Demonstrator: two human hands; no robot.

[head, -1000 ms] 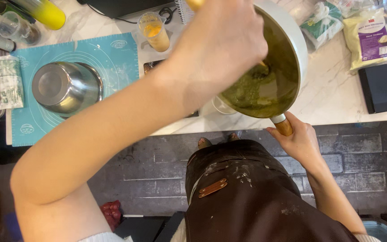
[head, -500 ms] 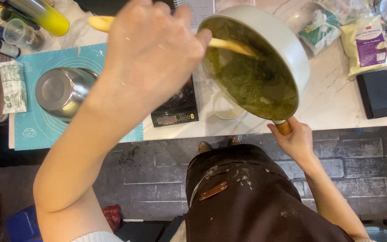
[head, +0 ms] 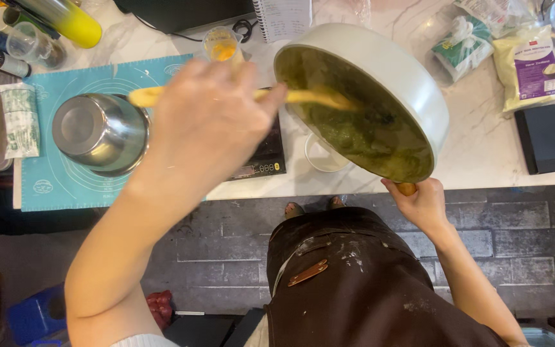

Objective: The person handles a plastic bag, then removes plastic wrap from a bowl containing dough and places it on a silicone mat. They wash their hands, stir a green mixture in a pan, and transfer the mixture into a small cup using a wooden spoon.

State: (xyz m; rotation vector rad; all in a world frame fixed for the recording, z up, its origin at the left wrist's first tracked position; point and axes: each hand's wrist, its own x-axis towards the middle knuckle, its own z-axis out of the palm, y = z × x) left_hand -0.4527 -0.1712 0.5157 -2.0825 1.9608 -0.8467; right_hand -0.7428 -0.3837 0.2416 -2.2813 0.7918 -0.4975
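Head view: spatula (head: pixel 303 96) in left hand (head: pixel 210 122)

Counter's pretty packed: the left side is being blocked by a steel bowl (head: pixel 101 132) on the teal mat (head: pixel 52 186), bottles are crowding the back corner. Open marble is only being left between the tilted white pan (head: pixel 390 77) and the black box (head: pixel 554 136).

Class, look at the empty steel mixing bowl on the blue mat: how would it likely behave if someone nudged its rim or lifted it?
The steel bowl looks thin-walled and empty, so it is probably light to lift. Its rounded sides suggest it may rock or tip if pushed at the rim. The polished surface could be slippery, though the blue mat beneath probably curbs sliding.
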